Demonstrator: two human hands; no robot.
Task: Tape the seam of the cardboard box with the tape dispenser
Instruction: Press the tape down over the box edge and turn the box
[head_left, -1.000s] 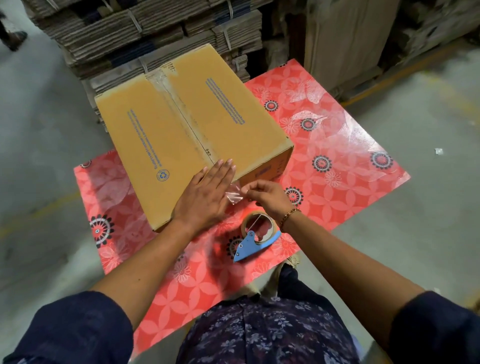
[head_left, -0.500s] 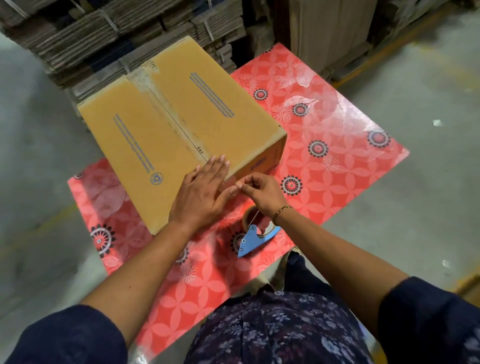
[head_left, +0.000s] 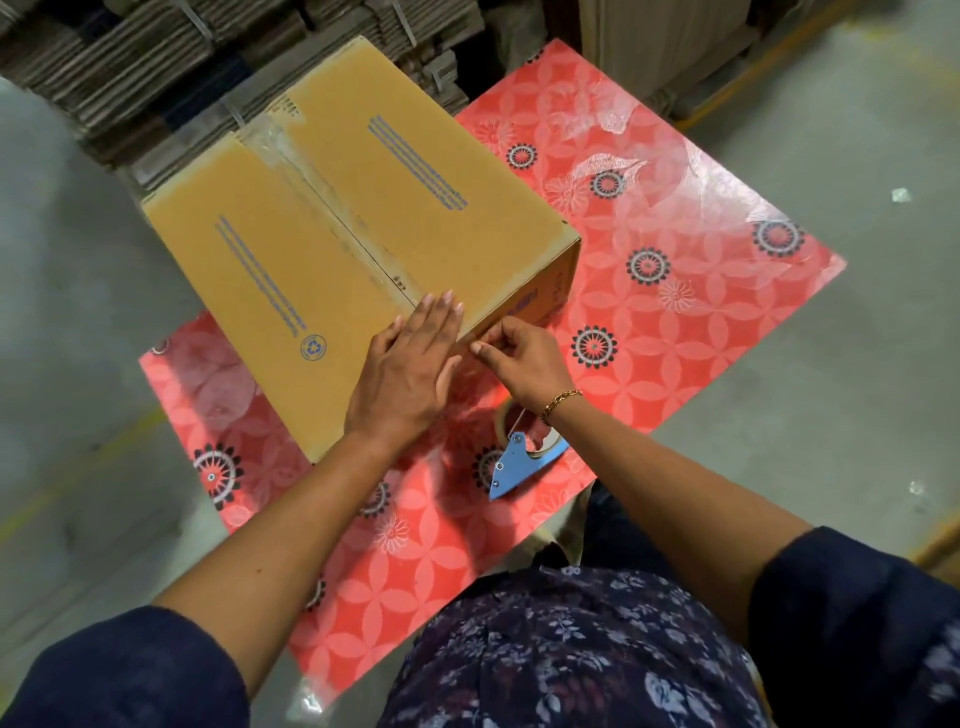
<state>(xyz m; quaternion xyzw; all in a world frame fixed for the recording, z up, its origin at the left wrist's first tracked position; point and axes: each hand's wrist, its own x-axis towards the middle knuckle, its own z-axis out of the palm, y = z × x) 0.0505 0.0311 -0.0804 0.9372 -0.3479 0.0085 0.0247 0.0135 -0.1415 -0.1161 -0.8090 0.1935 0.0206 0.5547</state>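
Observation:
A closed brown cardboard box (head_left: 332, 249) lies on a red flowered table (head_left: 675, 322). Clear tape runs along its centre seam (head_left: 337, 228). My left hand (head_left: 410, 374) rests flat, fingers together, on the box's near corner at the seam's end. My right hand (head_left: 524, 358) pinches the loose end of the clear tape against the box's near edge, right beside my left fingers. The blue tape dispenser (head_left: 524, 457) with its roll lies on the table under my right wrist, partly hidden by it.
Bundled stacks of flattened cardboard (head_left: 156, 62) stand behind the table, and taller sheets (head_left: 649, 47) lean at the back right. Grey concrete floor (head_left: 78, 312) surrounds the table. The table's near edge meets my flowered shirt (head_left: 571, 649).
My right hand has brought the tape end from just off the box up against its near edge. My left hand has stayed flat on the box. The dispenser has not moved.

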